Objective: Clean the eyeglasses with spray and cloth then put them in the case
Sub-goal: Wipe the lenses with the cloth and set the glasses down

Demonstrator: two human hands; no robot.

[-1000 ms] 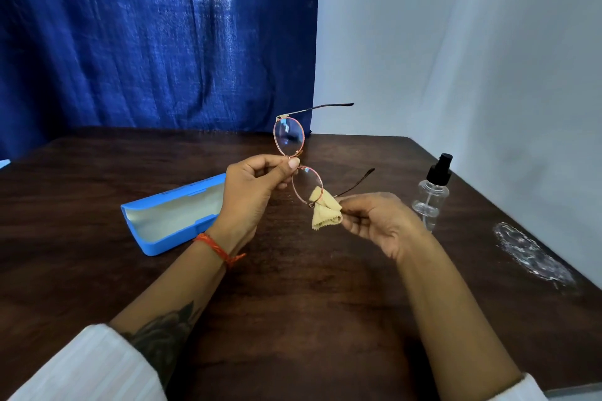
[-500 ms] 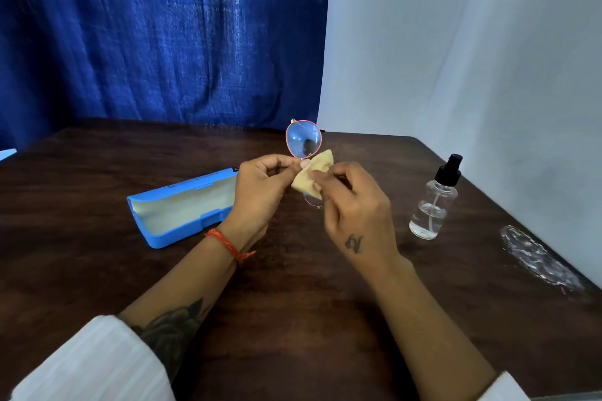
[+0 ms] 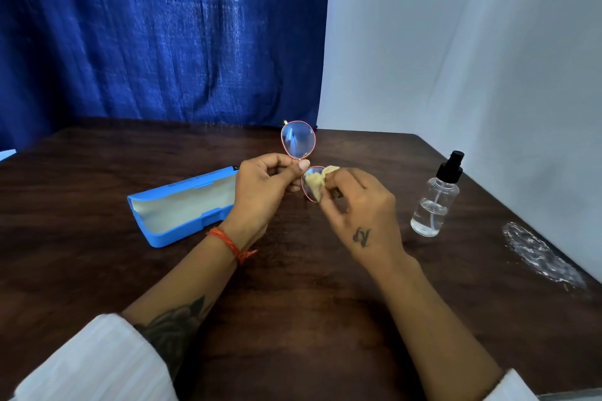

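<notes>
While the right hand (image 3: 355, 205) pinched the yellow cloth (image 3: 317, 180) on the near lens, the left hand (image 3: 264, 192) gripped the eyeglasses (image 3: 298, 140) at the bridge, standing them up on end, with the open blue case (image 3: 182, 208) lying nearer that left hand.

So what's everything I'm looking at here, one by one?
glasses: one, pink rim, held up over the table, one lens above the other
cloth: one, pale yellow, pressed on the lower lens
case: one, blue with pale lining, open, on the table left of the hands
spray bottle: one, clear with black pump, upright on the right
table: one, dark brown wood
curtain: one, blue, behind the table
wall: white, right side
smear: one, whitish, near the table's right edge
left hand: pinches the glasses at the bridge
right hand: pinches the cloth
</notes>
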